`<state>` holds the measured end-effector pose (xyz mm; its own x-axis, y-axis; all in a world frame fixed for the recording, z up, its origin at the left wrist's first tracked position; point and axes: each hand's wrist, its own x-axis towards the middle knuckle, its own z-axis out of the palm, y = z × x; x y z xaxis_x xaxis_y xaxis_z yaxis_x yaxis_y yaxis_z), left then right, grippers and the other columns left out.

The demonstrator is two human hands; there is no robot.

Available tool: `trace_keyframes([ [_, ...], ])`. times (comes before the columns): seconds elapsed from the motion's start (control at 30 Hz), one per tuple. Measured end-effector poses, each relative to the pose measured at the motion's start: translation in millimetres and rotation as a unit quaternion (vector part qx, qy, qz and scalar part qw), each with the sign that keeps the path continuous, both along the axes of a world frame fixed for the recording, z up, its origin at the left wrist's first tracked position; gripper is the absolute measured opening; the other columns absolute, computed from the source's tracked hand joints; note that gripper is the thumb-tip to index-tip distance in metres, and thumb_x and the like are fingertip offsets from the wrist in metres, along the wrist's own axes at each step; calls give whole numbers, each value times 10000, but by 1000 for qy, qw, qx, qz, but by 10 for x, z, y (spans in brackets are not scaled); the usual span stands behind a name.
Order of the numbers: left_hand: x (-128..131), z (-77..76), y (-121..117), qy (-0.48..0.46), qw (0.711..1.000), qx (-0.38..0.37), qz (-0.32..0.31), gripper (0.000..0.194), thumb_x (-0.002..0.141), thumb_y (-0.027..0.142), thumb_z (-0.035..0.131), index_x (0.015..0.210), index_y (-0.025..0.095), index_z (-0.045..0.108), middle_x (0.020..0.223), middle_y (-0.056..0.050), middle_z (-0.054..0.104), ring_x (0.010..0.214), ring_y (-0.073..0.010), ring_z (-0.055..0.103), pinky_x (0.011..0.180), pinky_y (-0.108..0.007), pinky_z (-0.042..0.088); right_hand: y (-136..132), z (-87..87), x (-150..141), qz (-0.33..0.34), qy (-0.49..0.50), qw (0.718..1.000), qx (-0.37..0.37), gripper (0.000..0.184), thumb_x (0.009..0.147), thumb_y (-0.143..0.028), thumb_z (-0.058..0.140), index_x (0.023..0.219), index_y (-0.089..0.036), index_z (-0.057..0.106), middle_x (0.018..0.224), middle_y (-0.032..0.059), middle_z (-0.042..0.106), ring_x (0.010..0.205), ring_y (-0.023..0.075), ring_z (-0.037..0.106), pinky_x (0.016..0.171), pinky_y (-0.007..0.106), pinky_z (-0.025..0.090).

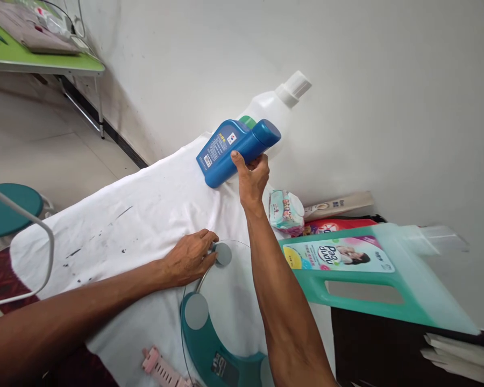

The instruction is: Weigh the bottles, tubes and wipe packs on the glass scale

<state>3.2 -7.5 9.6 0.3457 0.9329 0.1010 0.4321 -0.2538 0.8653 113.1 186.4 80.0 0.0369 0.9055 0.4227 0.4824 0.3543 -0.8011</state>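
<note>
While a pink ridged strap (163, 368) lies on the white cloth (133, 209) close to me, the scale (210, 344) sits beside it, a clear glass disc with a curved teal band and smooth grey round pads. My left hand (191, 258) is half open, fingers loosely bent and thumb apart, touching the scale's far left rim by one pad. To my right is a large green bottle (355, 279), its plastic translucent, with a long slot for a handle and a clear cap.

Farther out, my right hand (254, 177) is closed round the glossy blue bottle (237, 150), thumb across its near side, fingers partly hidden behind; the bottle leans with its cylindrical cap up to the right. Just behind it tilts a matte white bottle (268, 107) with a ribbed cap. A crinkled soft packet (286, 209) lies right of my wrist. Beyond everything rises the smooth pale wall (367, 107).
</note>
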Motion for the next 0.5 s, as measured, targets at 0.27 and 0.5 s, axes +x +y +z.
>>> trace_keyframes([
  [0.27, 4, -26, 9, 7, 1000, 12, 0, 208, 996, 215, 523, 1187, 187, 602, 1113, -102, 712, 967, -247, 716, 855, -385, 572, 194, -231, -255, -7, 173, 984, -38, 708, 644, -475, 818, 1246, -170, 603, 1226, 113, 725, 1095, 275, 722, 1004, 490, 612],
  [0.5, -20, -58, 11, 7, 1000, 19, -8, 231, 1015, 229, 543, 1230, 169, 602, 1166, -122, 717, 997, -260, 715, 888, -400, 571, -450, 193, 46, 12, 185, 981, 55, 603, 695, -463, 816, 1210, -196, 649, 1147, 71, 706, 1134, 289, 712, 1070, 557, 585],
])
